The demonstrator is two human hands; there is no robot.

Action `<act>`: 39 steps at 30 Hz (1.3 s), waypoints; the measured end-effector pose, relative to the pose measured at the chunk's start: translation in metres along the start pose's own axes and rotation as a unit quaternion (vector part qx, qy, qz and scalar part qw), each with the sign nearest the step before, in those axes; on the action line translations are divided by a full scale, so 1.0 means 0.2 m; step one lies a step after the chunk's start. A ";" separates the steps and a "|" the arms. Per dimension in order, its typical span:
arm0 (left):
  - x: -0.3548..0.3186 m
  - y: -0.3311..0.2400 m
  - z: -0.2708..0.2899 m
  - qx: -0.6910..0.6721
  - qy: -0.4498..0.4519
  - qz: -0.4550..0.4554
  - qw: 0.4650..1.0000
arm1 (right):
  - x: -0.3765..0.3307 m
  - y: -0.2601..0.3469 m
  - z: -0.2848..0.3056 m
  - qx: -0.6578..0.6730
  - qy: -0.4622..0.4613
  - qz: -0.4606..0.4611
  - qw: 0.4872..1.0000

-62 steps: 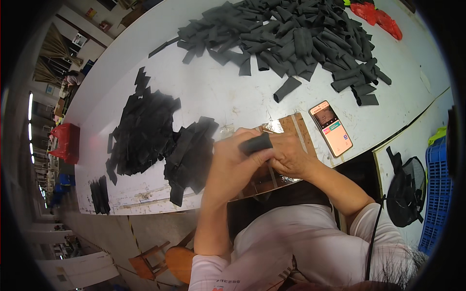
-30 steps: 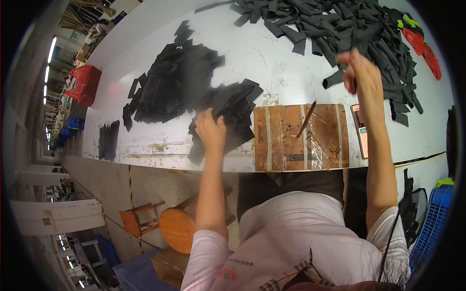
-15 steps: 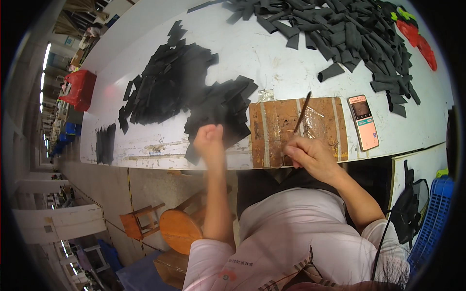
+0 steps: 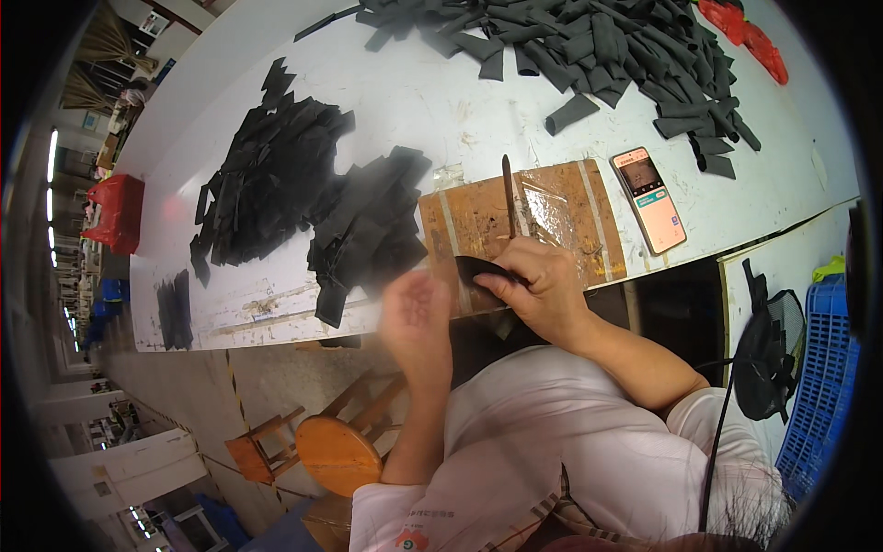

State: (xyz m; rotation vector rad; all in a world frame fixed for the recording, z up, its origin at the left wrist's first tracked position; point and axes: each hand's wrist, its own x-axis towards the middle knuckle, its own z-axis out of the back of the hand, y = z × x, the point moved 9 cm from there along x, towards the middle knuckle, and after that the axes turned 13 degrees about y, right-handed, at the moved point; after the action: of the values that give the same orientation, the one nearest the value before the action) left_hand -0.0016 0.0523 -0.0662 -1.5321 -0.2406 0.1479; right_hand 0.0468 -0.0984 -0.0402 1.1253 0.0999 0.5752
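Long white worktable (image 4: 441, 101) fills the upper view, with a factory floor and a small round wooden stool (image 4: 336, 453) below its near edge.

Your right hand (image 4: 543, 290) rests at the near edge of the taped brown wooden board (image 4: 552, 216), which lies on the table edge. Your fingers are curled closed on a dark, flat, curved piece of black material (image 4: 483, 270); one end of the piece juts out to the left of the hand, over the board's lower left part. How much of the piece is inside the fist cannot be told.

Your left hand (image 4: 416, 322) hangs just left of the board, below the table edge, blurred. Fingers look loosely spread and nothing is seen in them, though the blur leaves this uncertain. It is near the jutting piece, apart from it.

A thin dark stick-like tool (image 4: 507, 193) lies upright on the board, above your right hand.

Left of the board: a heap of flat black cut pieces (image 4: 303, 202), its nearest pieces just beside your left hand. Far side of the table: a pile of dark grey tube-like strips (image 4: 589, 46). Right of the board: a smartphone with a lit screen (image 4: 649, 198), face up.
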 end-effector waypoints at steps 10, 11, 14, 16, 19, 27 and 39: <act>-0.07 0.07 -0.18 -0.166 0.081 0.174 0.967 | -0.08 0.08 0.03 -0.164 -0.050 0.147 0.974; -0.06 0.09 -0.18 -0.175 0.078 0.189 0.963 | -0.09 0.10 0.02 -0.210 -0.057 0.174 0.960; -0.06 0.14 -0.17 -0.228 0.067 0.207 0.949 | -0.13 0.14 -0.01 -0.285 -0.060 0.225 0.930; -0.06 0.16 -0.17 -0.234 0.074 0.211 0.946 | -0.14 0.15 -0.02 -0.317 -0.058 0.247 0.914; -0.06 0.14 -0.19 -0.216 0.083 0.193 0.954 | -0.15 0.14 -0.02 -0.325 -0.060 0.262 0.907; -0.06 0.13 -0.22 -0.231 0.100 0.129 0.959 | -0.11 0.03 0.07 -0.136 -0.086 0.169 0.972; -0.04 0.17 -0.14 -0.079 0.058 0.135 0.986 | -0.13 0.06 0.00 -0.225 0.026 0.190 0.955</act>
State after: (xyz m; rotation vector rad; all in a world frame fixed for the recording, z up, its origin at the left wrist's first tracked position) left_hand 0.0004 0.0243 -0.1015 -1.7220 0.0513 0.2583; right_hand 0.0193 -0.1063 -0.0348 0.6828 -0.2006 0.9183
